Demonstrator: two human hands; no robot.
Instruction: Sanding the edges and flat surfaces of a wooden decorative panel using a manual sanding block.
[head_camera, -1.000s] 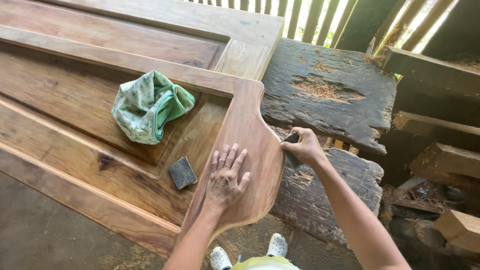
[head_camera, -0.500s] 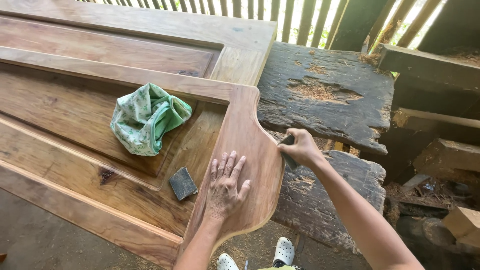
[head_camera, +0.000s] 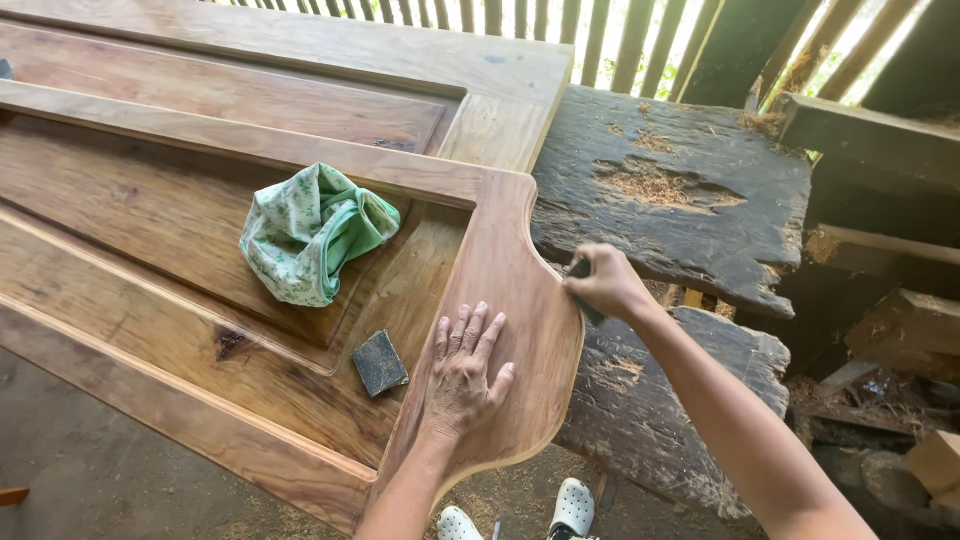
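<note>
left hand (head_camera: 465, 370) flat, spread on panel (head_camera: 510, 300) | right hand (head_camera: 605, 283) gripping sanding pad (head_camera: 580, 270) at curved edge

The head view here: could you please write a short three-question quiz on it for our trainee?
1. True or false: the left hand lies flat on the curved wooden panel.
2. What does the right hand press against the panel's edge? A) a dark sanding piece B) a hammer C) a brush
3. Which thing lies nearer the left hand: the green cloth or the dark sanding block?

Key: 1 true; 2 A; 3 the dark sanding block.
</note>
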